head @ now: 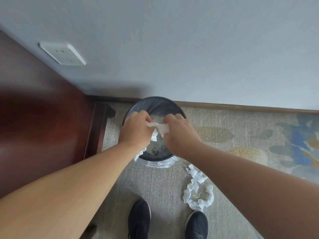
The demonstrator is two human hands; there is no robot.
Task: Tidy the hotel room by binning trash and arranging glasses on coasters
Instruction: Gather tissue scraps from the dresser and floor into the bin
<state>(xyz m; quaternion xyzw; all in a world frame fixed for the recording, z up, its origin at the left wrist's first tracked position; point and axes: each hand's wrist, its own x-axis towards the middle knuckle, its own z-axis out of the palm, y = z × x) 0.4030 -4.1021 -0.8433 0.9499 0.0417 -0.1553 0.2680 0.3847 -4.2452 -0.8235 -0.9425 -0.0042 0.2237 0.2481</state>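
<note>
Both hands over the lined black bin [176, 107] by the wall: left hand [136, 130] and right hand [177, 133] pinch one crumpled white tissue [158, 125] between them. More tissue [197, 188] lies on the carpet [155, 183], near right.

Left hand [136, 130] and right hand [177, 133] grip crumpled tissue [158, 127] over the bin [155, 102].

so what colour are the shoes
The shoes are black, seen in the head view.

wall socket [62, 53]: white, far left on grey wall [189, 49] | dark wooden furniture [43, 118]: left | skirting board [241, 108]: brown, at wall foot | carpet [155, 183]: beige, blue-yellow pattern far right | black shoes [139, 219]: near, side by side
</note>
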